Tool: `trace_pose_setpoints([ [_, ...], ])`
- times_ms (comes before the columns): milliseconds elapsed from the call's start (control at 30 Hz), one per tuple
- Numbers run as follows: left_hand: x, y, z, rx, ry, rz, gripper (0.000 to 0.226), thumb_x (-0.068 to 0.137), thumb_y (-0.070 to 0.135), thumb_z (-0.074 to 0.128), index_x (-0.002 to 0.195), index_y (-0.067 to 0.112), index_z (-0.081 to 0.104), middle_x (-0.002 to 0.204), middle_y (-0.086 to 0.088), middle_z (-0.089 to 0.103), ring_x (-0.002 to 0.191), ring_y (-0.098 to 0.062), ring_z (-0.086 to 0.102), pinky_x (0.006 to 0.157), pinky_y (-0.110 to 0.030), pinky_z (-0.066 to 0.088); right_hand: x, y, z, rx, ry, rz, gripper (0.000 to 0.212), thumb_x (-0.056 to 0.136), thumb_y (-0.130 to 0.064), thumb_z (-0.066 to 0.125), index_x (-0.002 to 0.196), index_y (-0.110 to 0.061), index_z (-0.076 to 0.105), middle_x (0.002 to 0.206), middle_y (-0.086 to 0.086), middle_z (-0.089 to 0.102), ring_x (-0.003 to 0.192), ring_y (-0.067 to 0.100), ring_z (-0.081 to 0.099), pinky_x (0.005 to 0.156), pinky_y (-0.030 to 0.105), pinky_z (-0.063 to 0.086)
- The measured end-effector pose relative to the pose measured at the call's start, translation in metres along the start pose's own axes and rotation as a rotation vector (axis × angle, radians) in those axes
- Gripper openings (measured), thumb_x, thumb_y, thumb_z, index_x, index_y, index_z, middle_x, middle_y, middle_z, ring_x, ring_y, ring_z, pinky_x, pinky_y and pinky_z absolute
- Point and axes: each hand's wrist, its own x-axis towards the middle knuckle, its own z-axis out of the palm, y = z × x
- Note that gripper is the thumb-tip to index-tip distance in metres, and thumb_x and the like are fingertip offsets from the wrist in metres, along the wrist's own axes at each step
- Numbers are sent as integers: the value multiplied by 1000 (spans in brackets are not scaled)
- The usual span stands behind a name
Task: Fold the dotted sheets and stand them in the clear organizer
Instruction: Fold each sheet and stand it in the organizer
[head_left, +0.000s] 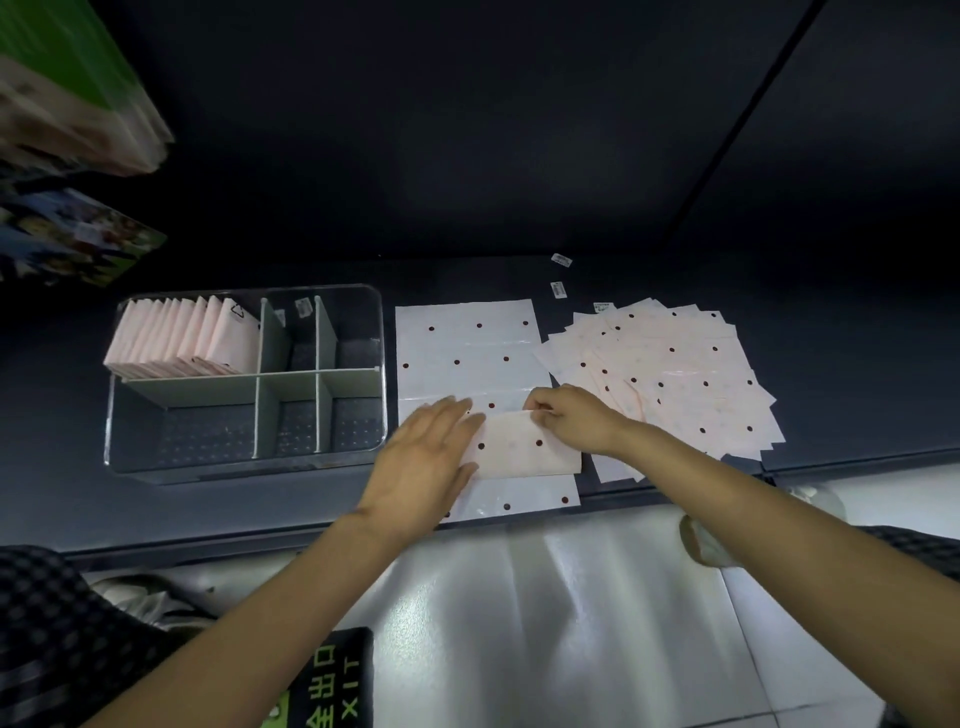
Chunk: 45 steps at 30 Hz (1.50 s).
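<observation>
A pale pink sheet with dark red dots (467, 348) lies flat on the dark shelf in front of me, its near part folded over into a flap (524, 449). My left hand (431, 457) presses flat on the flap's left side, fingers straight. My right hand (571, 415) pinches the flap's upper right edge. A loose fanned pile of dotted sheets (675, 374) lies to the right. The clear organizer (374, 332) stands at the left; several folded sheets (182, 338) stand upright in its back-left compartment.
The organizer's other compartments (208, 431) hold no sheets. Small white labels (558, 288) lie behind the sheets. Packaged goods (78, 104) hang over the upper left. The shelf's front edge (519, 522) runs just below the sheet, with pale floor beneath.
</observation>
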Motion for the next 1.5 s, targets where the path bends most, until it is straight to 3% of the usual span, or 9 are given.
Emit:
trace_pose_setpoints([
  [133, -12, 5, 26, 27, -259, -23, 66, 98, 44, 39, 151, 15, 12, 160, -3, 2, 147, -19, -2, 114, -28, -12, 15, 5, 7, -83, -34, 73, 19, 97, -11, 37, 91, -17, 54, 71, -11, 47, 82, 17, 44, 70, 26, 33],
  [267, -21, 0, 45, 105, -413, -54, 76, 95, 59, 26, 150, 23, -11, 157, -5, -21, 143, -25, -22, 114, -35, -16, 20, 7, 12, -159, -24, 85, 23, 98, -13, 36, 102, -13, 58, 71, -17, 41, 86, 16, 40, 75, 26, 30],
  [467, -26, -5, 57, 175, -493, -16, 70, 89, 70, 15, 140, 44, -25, 148, -14, -35, 137, -37, -32, 114, -46, -17, 17, 4, 14, -244, -21, 101, 25, 98, -15, 35, 109, -13, 58, 107, 2, 61, 106, 24, 47, 89, 33, 38],
  [633, -28, -7, 65, 193, -482, 0, 71, 87, 74, 17, 138, 48, -27, 146, -16, -38, 135, -40, -34, 113, -49, -19, -6, -4, 48, -265, 339, -102, 39, 98, -16, 41, 137, -9, 43, 138, 12, 44, 127, 28, 40, 108, 33, 31],
  [767, -28, -9, 67, 186, -487, -1, 70, 89, 71, 23, 148, 43, -1, 147, -16, -38, 134, -39, -36, 113, -48, -20, -31, -21, 97, -239, 152, -308, 53, 101, -21, 36, 149, -9, 16, 157, 8, 17, 145, 18, 15, 118, 23, 7],
  [967, -28, -11, 63, 182, -506, 3, 73, 86, 74, 20, 135, 51, -29, 146, -15, -40, 134, -37, -36, 112, -46, -20, -65, 27, 94, -229, 141, -202, 55, 103, -25, 29, 150, -18, 3, 158, -2, 4, 145, 8, 4, 114, 13, -1],
  [1100, -27, -9, 60, 160, -512, -21, 73, 85, 75, 21, 138, 51, -23, 148, -14, -37, 135, -35, -36, 111, -44, -21, -81, 59, 75, -283, 210, -110, 52, 101, -27, 39, 149, -19, 20, 155, 0, 25, 141, 13, 27, 111, 22, 28],
  [1233, -25, -6, 59, 116, -524, -55, 71, 86, 74, 25, 144, 51, -9, 151, -12, -33, 136, -32, -35, 112, -43, -20, -76, 59, 62, -374, 376, -230, 41, 83, -19, 72, 120, -7, 60, 120, 10, 64, 106, 23, 64, 81, 30, 55],
  [1500, -19, 2, 51, 84, -560, -123, 68, 87, 73, 27, 146, 50, 4, 155, -13, -25, 141, -32, -28, 116, -46, -15, -67, 53, 53, -648, 418, -432, 41, 49, -9, 90, 88, -7, 75, 90, 7, 73, 79, 19, 70, 60, 25, 58],
])
